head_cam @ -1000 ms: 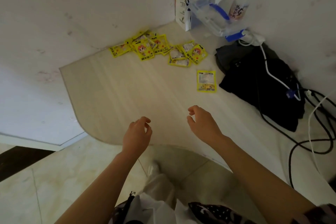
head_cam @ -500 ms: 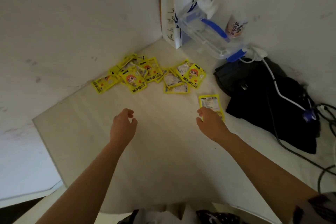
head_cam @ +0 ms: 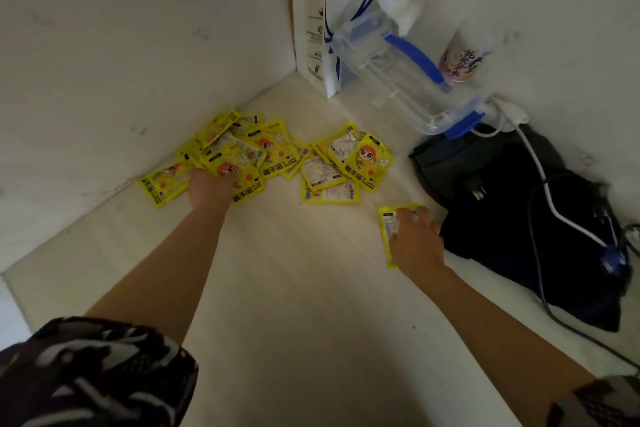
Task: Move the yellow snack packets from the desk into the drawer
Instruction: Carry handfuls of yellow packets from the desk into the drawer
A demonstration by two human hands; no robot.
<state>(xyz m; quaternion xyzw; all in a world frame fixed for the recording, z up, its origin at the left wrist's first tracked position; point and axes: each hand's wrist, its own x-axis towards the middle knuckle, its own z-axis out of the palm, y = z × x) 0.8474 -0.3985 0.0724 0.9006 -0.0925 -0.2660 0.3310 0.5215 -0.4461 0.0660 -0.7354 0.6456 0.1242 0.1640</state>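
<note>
The pale table (head_cam: 311, 288) meets white walls. A pile of yellow packets (head_cam: 277, 152) lies in the corner; the left hand (head_cam: 211, 187) rests on it, fingers hidden. One packet (head_cam: 389, 218) lies apart under the right hand's (head_cam: 415, 243) spread fingers (head_cam: 403, 215).

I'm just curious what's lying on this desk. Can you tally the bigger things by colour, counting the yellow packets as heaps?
Yellow: 3, namely the left heap, the middle heap and the lone packet.
White: 1, the paper bag.
Clear with blue: 1, the box.
Black: 1, the bag.
Total: 6
</note>
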